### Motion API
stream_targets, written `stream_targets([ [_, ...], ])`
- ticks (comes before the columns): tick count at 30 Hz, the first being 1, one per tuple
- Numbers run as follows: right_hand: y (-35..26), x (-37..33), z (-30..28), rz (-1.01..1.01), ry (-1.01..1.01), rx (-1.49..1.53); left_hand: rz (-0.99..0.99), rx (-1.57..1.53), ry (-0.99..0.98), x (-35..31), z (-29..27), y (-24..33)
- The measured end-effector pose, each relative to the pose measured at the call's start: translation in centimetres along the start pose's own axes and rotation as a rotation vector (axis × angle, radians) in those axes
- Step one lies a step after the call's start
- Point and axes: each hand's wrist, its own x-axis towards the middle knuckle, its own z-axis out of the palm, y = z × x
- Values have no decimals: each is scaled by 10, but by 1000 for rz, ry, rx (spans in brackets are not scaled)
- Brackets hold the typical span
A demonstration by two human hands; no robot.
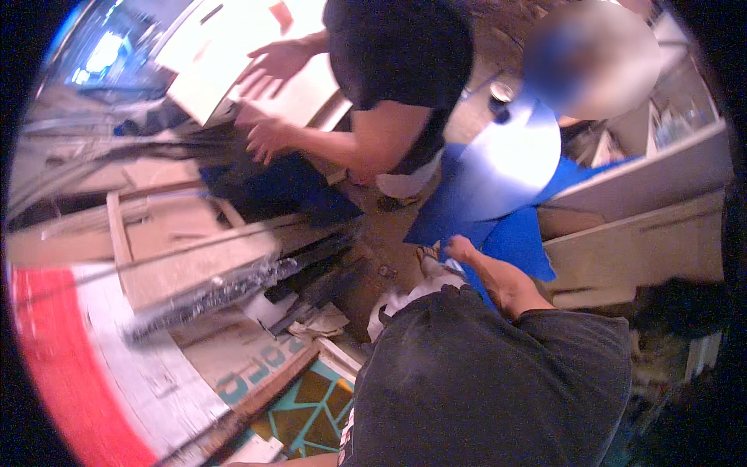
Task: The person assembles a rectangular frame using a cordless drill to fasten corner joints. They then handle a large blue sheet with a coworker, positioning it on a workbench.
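Observation:
My right hand (459, 248) hangs in front of me, past the hem of my dark T-shirt. Its fingers look curled in, and blur hides whether anything is inside them. Just beyond it lies a bright blue sheet (517, 241), which reaches toward a low wooden partition. A small patch of white and blue shows just under the hand; what it is I cannot make out. Only a strip of my left forearm (299, 462) shows at the lower edge, and the left hand is out of the picture.
A co-worker in black (397, 54) stands ahead, both hands spread near a white panel (311, 86). Wooden boards (187, 265) and a plastic-wrapped bundle (218, 300) lie at left, beside a red and white sheet (58, 358). Wooden panels (646, 249) stand at right.

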Motion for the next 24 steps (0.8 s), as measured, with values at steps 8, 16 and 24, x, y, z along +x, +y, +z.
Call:
stream_targets([
  [8, -59, -1, -47, 38, 218, 261, -69, -990, -700, -178, 121, 182],
  [16, 127, -187, 46, 620, 524, 442, 65, -1602, -1949, -357, 79, 332],
  [24, 117, -368, 194, 247, 86, -359, 272, -1830, -2329, -402, 1, 431],
])
